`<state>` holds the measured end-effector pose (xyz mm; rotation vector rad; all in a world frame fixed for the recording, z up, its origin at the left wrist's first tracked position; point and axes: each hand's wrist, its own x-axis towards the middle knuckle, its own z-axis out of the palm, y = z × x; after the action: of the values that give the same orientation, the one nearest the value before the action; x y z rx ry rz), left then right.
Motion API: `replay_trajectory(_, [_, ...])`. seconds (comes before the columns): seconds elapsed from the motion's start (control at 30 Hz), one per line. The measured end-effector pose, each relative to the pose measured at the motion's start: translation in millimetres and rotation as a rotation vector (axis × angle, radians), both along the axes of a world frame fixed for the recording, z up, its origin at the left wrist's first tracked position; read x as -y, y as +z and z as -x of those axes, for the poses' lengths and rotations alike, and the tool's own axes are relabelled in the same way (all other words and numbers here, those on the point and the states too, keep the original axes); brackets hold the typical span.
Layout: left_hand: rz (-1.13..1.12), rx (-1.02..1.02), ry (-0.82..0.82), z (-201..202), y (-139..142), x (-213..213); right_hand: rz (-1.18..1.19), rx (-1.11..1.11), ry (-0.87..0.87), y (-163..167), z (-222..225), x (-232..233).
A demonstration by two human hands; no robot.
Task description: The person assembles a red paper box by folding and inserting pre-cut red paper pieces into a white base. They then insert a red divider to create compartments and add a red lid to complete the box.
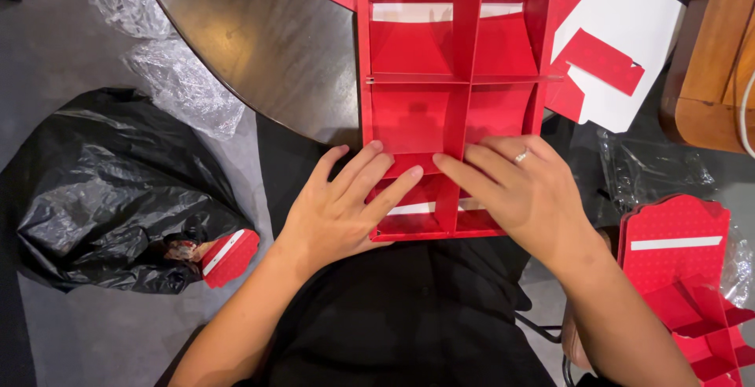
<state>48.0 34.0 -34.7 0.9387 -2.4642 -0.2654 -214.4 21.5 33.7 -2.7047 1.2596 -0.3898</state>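
Pressing flat at the lower centre of the frame, the left hand and right hand are spread, fingers extended, on the near end of a red cardboard tray on the dark round table. Its crossed dividers are seated; the nearest cells appear unfinished. More red pieces are seen at upper right

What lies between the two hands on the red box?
In the head view, the upright centre divider strip of the red cardboard box runs between the left hand and right hand; fingertips nearly meet there.
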Motion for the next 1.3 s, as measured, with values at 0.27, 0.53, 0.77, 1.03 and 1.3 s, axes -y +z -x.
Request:
replay_trajectory(0.27, [-0.030,-0.093,0.000,-2,-13,0,-0.086,0.038,-0.007,2,5,7])
replay_trajectory(0.53, [-0.026,-0.153,-0.025,-3,-15,-1,-0.054,-0.019,0.020,-2,4,9])
replay_trajectory(0.77, [0.010,-0.041,0.005,0,-13,-4,-0.052,-0.071,-0.004,-2,-1,7])
replay_trajectory(1.03, [-0.096,-0.095,-0.026,0,8,3,-0.062,0.059,-0.092,2,-2,2])
replay_trajectory(1.3, [0.016,-0.036,0.155,19,43,21,-0.050,0.116,-0.137,5,-9,-1])
